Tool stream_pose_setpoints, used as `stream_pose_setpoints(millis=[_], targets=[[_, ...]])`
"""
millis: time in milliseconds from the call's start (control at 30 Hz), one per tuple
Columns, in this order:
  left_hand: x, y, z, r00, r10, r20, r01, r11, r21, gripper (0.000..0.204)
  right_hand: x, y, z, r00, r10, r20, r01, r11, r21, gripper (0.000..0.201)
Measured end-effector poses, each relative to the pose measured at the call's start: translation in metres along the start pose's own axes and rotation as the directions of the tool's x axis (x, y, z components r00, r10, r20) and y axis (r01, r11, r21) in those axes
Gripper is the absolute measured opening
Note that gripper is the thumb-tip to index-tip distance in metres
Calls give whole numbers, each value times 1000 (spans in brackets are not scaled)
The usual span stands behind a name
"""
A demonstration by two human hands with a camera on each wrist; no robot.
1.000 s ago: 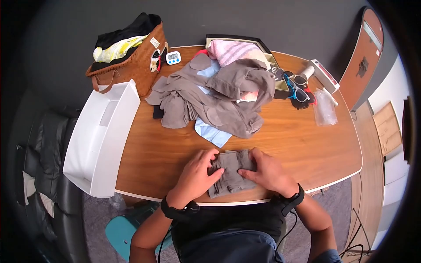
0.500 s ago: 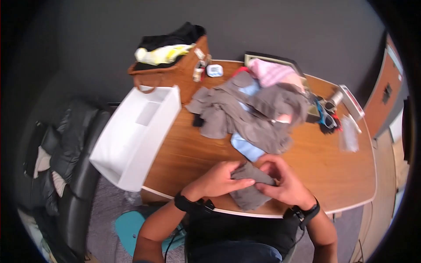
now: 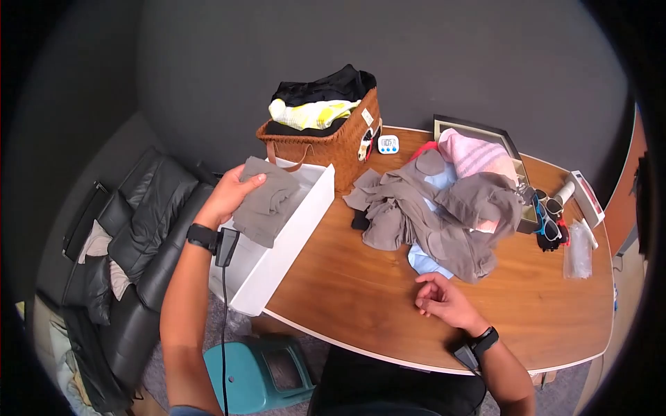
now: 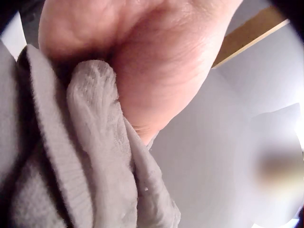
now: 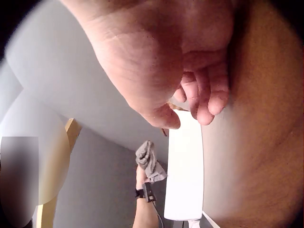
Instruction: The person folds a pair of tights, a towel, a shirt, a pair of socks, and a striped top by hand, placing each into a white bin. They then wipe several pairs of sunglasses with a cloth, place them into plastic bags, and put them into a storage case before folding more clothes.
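My left hand [image 3: 226, 200] grips a folded grey garment [image 3: 269, 201] above the long white box [image 3: 288, 260] at the table's left edge. Thumb on top, fingers hidden beneath the cloth. Close up in the left wrist view, the soft grey folds [image 4: 107, 152] hang from the palm, one with a ribbed edge. My right hand [image 3: 449, 302] hovers low over the front of the table with fingers loosely curled and nothing in them. Beyond it lies a rumpled heap of grey clothes [image 3: 409, 218], with a light blue cloth [image 3: 424, 262] poking out below and a pink striped cloth [image 3: 479, 154] on top.
A brown woven basket [image 3: 354, 149] full of clothes stands behind the white box, beside a small digital timer [image 3: 388, 144]. Sunglasses [image 3: 549, 225], a clear plastic bag [image 3: 577, 251] and a box [image 3: 586, 197] lie at the right. A teal stool [image 3: 250, 378] stands below the table edge.
Both hands held the folded grey garment at the table's front edge. The left hand has carried it left over the white box; the right hand has let go. The view has swung left.
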State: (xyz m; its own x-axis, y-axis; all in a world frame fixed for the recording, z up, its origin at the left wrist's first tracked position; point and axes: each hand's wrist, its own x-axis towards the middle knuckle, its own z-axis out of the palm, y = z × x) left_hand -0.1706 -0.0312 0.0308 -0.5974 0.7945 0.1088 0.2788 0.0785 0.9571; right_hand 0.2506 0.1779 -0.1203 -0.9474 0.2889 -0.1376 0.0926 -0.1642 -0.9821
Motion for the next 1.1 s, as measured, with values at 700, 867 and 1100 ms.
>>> stream_pose_setpoints(millis=[700, 867, 1100], targets=[[97, -139, 20, 926, -351, 137, 193, 755, 627, 97, 1, 5, -5, 998, 54, 13, -54, 998, 16, 36], [97, -109, 10, 948, -309, 78, 133, 606, 784, 60, -1, 12, -7, 1000, 3, 27, -3, 1000, 21, 29], [69, -3, 59, 980, -76, 186, -108, 584, 804, 12, -2, 7, -3, 999, 8, 35, -7, 1000, -26, 21]])
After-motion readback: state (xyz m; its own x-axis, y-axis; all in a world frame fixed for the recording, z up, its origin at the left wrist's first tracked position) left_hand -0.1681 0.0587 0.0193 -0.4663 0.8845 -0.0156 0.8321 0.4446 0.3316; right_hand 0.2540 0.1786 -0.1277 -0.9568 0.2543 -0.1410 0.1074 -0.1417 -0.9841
